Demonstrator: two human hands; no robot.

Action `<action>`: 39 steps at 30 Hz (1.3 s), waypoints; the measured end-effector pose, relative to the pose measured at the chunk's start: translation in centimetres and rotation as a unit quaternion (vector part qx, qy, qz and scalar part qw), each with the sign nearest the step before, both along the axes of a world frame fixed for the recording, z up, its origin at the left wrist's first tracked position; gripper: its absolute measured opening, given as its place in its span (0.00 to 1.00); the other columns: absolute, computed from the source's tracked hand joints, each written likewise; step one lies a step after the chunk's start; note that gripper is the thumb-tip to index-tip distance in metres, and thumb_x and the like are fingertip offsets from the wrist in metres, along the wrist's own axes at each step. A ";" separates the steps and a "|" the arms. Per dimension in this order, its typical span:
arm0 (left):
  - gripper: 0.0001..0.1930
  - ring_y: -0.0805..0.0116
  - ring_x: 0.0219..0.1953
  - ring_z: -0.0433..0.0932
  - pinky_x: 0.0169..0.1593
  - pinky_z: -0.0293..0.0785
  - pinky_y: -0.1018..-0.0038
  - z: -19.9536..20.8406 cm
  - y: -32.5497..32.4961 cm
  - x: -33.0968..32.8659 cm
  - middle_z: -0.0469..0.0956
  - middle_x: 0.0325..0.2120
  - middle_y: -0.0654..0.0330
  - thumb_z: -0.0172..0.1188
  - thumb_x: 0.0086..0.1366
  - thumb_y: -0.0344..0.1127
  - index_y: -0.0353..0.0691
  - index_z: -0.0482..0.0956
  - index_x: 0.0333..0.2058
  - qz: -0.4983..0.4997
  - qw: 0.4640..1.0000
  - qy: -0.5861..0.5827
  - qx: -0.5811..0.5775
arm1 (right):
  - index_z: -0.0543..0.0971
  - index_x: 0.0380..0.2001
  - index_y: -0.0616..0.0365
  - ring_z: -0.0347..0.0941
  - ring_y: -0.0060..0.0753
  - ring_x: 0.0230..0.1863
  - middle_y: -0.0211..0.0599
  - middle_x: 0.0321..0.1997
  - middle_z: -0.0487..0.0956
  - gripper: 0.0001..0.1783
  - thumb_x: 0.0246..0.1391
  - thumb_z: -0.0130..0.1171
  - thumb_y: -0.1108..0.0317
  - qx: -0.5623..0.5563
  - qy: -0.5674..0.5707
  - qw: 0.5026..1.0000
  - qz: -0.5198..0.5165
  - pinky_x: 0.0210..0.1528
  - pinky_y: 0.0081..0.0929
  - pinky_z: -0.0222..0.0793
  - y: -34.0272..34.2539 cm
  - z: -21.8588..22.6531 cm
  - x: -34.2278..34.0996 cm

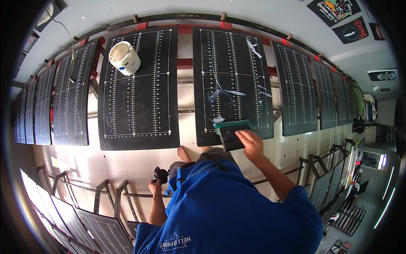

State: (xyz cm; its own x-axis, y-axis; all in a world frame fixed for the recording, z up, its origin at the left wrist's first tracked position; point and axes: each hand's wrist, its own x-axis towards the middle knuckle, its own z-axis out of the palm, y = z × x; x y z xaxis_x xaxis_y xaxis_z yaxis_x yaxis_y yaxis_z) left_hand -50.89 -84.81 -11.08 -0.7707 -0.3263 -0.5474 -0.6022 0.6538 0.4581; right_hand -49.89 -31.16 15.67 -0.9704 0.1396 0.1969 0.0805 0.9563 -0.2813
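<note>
Workshop, apparently screen-printing: rows of gridded boards (144, 106), squeegee (229, 136).

"Any lettering?"
"White capitals and a line emblem, upside down, on the blue shirt (237, 203), lower centre."
"Numbers?"
"Small white ones beside the scales on the streaked board (245, 84), upper centre, and the black board (144, 101) left of it."
"Signs?"
"Upper right, a colourful poster (334, 10) with pale lettering; below it, a dark poster (352, 31) with red script."
</note>
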 end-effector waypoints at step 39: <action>0.19 0.43 0.49 0.70 0.54 0.65 0.51 20.6 13.4 -20.5 0.70 0.43 0.44 0.57 0.57 0.29 0.31 0.68 0.47 -0.070 0.927 0.335 -0.157 | 0.82 0.47 0.57 0.76 0.41 0.49 0.35 0.47 0.79 0.22 0.46 0.56 0.81 0.035 0.151 0.988 -0.014 0.52 0.36 0.74 7.6 -3.0 -31.9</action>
State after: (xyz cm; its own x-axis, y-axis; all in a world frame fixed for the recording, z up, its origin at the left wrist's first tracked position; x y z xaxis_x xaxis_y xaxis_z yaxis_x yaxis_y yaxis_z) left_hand -71.43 -71.43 9.49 -0.9501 -0.2593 0.1732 -0.1506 0.8681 0.4730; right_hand -81.75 -23.52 12.63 -0.8619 0.1422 0.4867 0.0305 0.9726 -0.2303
